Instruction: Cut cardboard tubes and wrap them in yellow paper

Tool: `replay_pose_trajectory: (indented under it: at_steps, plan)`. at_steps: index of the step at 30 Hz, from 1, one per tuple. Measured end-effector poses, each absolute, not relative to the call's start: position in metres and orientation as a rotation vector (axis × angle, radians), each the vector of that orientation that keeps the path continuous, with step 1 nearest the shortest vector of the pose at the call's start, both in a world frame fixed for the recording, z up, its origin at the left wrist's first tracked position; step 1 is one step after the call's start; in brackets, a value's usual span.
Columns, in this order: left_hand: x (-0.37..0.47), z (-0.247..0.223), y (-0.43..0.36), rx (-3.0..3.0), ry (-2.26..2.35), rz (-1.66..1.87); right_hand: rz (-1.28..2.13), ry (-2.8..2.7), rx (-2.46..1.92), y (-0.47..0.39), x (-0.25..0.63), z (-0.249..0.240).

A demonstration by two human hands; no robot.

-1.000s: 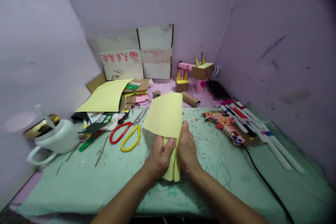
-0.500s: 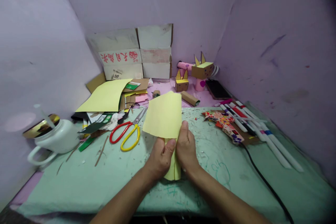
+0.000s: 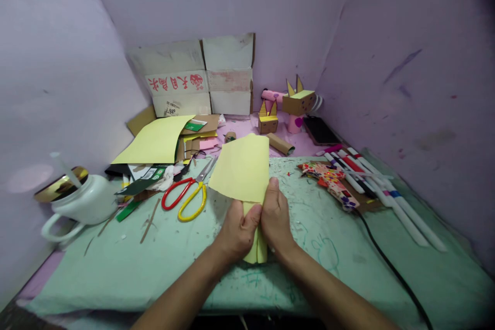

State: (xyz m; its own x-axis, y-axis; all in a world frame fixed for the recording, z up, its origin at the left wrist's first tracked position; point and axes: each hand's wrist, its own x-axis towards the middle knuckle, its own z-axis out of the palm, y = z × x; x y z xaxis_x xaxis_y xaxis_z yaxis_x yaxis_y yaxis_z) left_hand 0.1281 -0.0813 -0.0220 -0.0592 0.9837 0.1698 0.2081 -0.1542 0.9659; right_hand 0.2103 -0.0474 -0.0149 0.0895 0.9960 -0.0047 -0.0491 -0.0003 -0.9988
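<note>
A pale yellow sheet of paper (image 3: 243, 167) is held upright over the front of the table, folded so that one flap leans to the left. My left hand (image 3: 237, 229) grips its lower part, thumb pressed on the front and the other fingers hidden. Along the right edge, my right hand (image 3: 276, 216) is closed on the same paper, thumb pointing up. Both hands nearly touch. Scissors (image 3: 193, 193) with one red and one yellow handle lie to the left of the paper, blades partly apart.
Left stands a white mug (image 3: 87, 201); behind it lies a larger yellow sheet (image 3: 154, 142) on scraps. Cardboard animal figures (image 3: 267, 124), a cardboard tube (image 3: 281, 144) and a phone (image 3: 320, 131) sit at the back. Markers (image 3: 398, 206) and a patterned glue gun (image 3: 332, 183) with cord lie right.
Almost nothing differs. The paper's upper part has shifted very slightly to the right, while both hands keep their hold on it.
</note>
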Motion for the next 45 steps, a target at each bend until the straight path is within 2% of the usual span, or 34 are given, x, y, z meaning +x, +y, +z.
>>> replay_pose_trajectory:
  at_steps: [5,11,20,32,45]
  plan:
    - [0.129,-0.022,-0.080,1.425,1.393,1.296,1.136,-1.092,-1.238,-0.048,0.210,-0.016]
    - [0.127,-0.022,-0.078,1.349,1.435,1.380,1.281,-1.063,-1.175,-0.048,0.209,-0.010]
    - [0.122,-0.013,-0.077,1.368,1.437,1.446,1.541,-1.247,-0.804,-0.069,0.230,-0.023]
    - [0.124,-0.017,-0.075,1.252,1.416,1.497,1.391,-1.596,-0.932,-0.085,0.236,-0.040]
    - [0.126,-0.019,-0.073,1.218,1.388,1.585,1.411,-1.614,-0.900,-0.087,0.235,-0.045]
